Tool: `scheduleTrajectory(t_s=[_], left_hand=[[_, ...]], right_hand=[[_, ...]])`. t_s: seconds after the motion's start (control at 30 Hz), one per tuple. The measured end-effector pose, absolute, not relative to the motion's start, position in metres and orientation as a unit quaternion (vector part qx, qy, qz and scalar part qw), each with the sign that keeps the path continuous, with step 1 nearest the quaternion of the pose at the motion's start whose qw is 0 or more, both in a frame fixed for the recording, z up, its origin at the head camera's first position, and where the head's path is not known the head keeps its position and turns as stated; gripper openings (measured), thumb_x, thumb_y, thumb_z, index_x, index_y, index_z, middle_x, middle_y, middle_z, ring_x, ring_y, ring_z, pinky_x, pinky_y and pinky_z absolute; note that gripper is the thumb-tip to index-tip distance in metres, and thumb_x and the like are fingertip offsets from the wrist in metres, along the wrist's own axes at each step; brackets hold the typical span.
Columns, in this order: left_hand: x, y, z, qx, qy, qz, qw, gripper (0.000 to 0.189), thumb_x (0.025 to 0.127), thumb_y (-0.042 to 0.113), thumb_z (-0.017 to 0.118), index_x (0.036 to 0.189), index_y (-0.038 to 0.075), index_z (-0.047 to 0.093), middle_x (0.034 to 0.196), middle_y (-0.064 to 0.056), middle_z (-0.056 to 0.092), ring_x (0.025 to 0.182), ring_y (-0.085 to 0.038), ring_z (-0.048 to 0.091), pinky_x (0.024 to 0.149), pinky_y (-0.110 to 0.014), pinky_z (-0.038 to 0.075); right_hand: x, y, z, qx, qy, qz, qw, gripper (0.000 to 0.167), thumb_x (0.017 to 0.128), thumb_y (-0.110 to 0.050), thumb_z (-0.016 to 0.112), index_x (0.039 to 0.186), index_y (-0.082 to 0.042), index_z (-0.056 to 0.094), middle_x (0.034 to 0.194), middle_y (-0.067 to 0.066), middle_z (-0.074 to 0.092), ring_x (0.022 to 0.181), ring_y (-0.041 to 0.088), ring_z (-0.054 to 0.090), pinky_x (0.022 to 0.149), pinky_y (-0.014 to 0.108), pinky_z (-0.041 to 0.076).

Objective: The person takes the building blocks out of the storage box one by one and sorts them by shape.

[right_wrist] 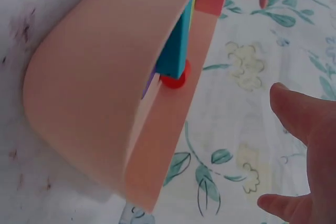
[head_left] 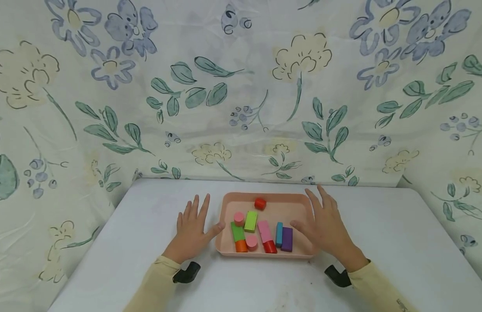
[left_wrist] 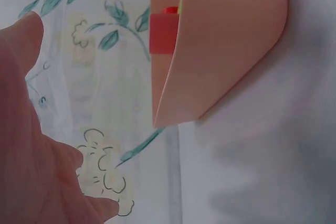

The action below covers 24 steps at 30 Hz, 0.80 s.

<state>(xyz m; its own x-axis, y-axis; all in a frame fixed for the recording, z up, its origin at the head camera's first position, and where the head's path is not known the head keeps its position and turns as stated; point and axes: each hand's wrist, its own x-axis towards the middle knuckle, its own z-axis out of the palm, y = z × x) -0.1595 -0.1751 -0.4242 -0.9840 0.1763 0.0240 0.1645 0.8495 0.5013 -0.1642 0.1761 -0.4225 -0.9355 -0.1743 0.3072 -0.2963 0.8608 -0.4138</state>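
Note:
A shallow pink tray [head_left: 295, 206] with toy blocks in it lies on the table between both hands. My left hand [head_left: 193, 236] hovers by its left rim, fingers spread and thumb pointing at the tray. On the other side my right hand [head_left: 327, 227] is held over the right rim, fingers apart and holding nothing. Inside are a red block [head_left: 260, 203], a lime block [head_left: 250, 221], a green block [head_left: 237, 232], an orange block [head_left: 241, 246], a pink block [head_left: 264, 230], a blue block [head_left: 279, 234], a purple block [head_left: 287, 239] and pink cylinders [head_left: 239, 218].
The white table [head_left: 264, 286] reaches back to a flowered cloth [head_left: 248, 130] that hangs behind it and along both sides. Black wrist mounts [head_left: 187, 273] sit below the sleeves. Small dark marks [head_left: 295, 299] show on the table near the front.

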Motion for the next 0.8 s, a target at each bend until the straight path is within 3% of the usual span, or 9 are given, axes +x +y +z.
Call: scheduleTrajectory(t_s=[0.47, 0.63, 0.8], left_hand=[[-0.151, -0.161, -0.438, 0.104, 0.956, 0.274, 0.021, 0.091, 0.097, 0.053, 0.055, 0.161, 0.005, 0.012, 0.164, -0.030, 0.007, 0.148, -0.054, 0.005, 0.113, -0.074, 0.002], [-0.148, -0.157, -0.441, 0.111, 0.953, 0.280, 0.021, 0.091, 0.098, 0.053, 0.055, 0.161, 0.003, 0.012, 0.163, -0.030, 0.010, 0.148, -0.054, 0.007, 0.113, -0.073, 0.003], [-0.146, -0.155, -0.446, 0.105, 0.951, 0.287, 0.040, 0.093, 0.097, 0.054, 0.055, 0.161, 0.003, 0.010, 0.164, -0.028, 0.010, 0.149, -0.051, 0.006, 0.115, -0.071, 0.001]], right_hand=[[-0.159, 0.146, -0.429, 0.134, -0.952, 0.260, 0.089, 0.091, 0.079, -0.034, 0.086, 0.150, -0.007, 0.035, 0.155, 0.028, 0.030, 0.138, 0.051, 0.032, 0.101, 0.066, 0.043], [-0.159, 0.137, -0.431, 0.137, -0.955, 0.250, 0.078, 0.091, 0.076, -0.033, 0.089, 0.149, -0.007, 0.041, 0.151, 0.022, 0.035, 0.131, 0.046, 0.040, 0.098, 0.059, 0.050], [-0.160, 0.132, -0.434, 0.140, -0.956, 0.255, 0.048, 0.089, 0.079, -0.033, 0.086, 0.150, -0.005, 0.042, 0.151, 0.018, 0.037, 0.135, 0.038, 0.039, 0.098, 0.053, 0.051]])
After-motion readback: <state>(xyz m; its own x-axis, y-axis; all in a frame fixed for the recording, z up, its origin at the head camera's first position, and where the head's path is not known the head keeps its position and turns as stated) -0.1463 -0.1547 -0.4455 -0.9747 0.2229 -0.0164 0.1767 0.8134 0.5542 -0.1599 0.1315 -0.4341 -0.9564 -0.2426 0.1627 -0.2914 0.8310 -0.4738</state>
